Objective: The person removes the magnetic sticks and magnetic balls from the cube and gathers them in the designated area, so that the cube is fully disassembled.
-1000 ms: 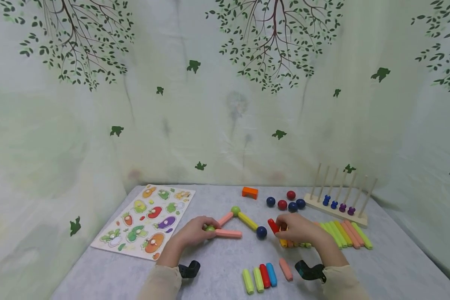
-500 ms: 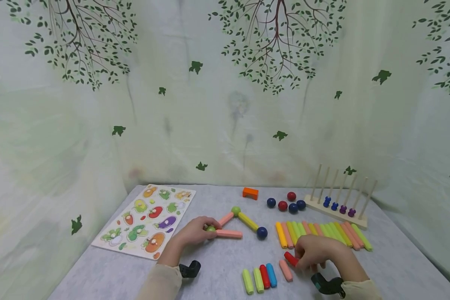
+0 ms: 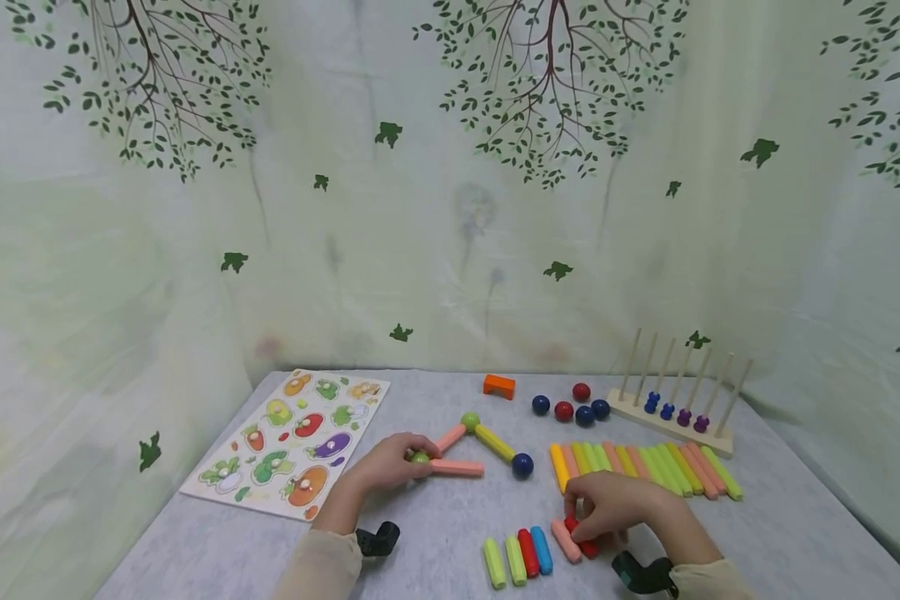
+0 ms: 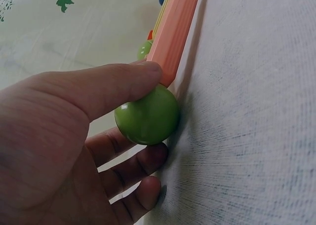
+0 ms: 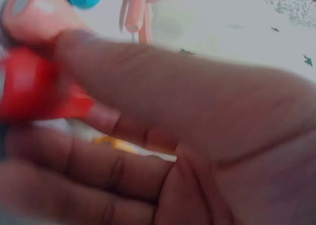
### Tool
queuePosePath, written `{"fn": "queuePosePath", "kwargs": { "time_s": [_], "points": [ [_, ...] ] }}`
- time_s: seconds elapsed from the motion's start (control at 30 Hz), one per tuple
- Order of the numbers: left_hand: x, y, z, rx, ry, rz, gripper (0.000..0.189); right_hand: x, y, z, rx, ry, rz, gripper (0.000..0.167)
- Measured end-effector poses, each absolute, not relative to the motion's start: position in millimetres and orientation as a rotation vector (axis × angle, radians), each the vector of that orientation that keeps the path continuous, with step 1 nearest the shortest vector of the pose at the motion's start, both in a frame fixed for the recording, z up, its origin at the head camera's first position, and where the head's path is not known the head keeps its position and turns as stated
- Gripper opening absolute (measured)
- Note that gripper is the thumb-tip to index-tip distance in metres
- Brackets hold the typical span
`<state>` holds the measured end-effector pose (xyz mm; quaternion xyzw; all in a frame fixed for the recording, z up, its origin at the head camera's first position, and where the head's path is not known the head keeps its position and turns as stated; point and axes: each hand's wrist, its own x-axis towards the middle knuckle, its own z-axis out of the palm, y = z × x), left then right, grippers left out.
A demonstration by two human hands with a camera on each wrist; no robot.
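Note:
My left hand (image 3: pixel 393 462) grips a green ball (image 4: pixel 148 117) between thumb and fingers. Two pink ribbed sticks run out from that ball, one of them (image 3: pixel 457 469) lying to the right. The other leads up to a second green ball (image 3: pixel 470 422), joined by a yellow stick (image 3: pixel 495 442) to a dark blue ball (image 3: pixel 522 466). With thumb and fingertips, my right hand (image 3: pixel 618 504) pinches a short red stick (image 3: pixel 589 549), partly hidden by the fingers. It lies right beside a short pink stick (image 3: pixel 566 542); the right wrist view is blurred.
Several short sticks, including a blue one (image 3: pixel 542 551), lie in front. A row of longer sticks (image 3: pixel 667 471) fills the right side. Behind are loose balls (image 3: pixel 563 411), an orange block (image 3: pixel 499 387) and a pegged wooden stand (image 3: pixel 720 437). A vegetable puzzle board (image 3: pixel 217 442) lies left.
My right hand has carried the red stick from the left end of the long-stick row down to the short pink stick's right side. My left hand still holds the green ball in place.

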<state>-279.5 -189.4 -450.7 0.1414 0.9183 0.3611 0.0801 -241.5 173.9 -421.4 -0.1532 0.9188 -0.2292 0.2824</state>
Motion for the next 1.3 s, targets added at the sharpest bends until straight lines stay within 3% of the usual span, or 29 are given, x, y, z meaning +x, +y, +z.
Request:
{"fn": "queuePosePath", "kwargs": {
  "time_s": [0.57, 0.87, 1.3],
  "points": [
    [-281, -190, -450, 0.458, 2.706, 1.07, 0.018, -245, 152, -431, -0.577, 2.31, -0.778, 0.019],
    [-279, -185, -446, 0.485, 2.571, 1.099, 0.03, -256, 144, -427, -0.698, 2.529, -0.807, 0.014],
    [-275, -175, -442, 0.562, 2.506, 1.073, 0.031, -280, 96, -421, -0.694, 2.661, -0.831, 0.039]
  ]
}}
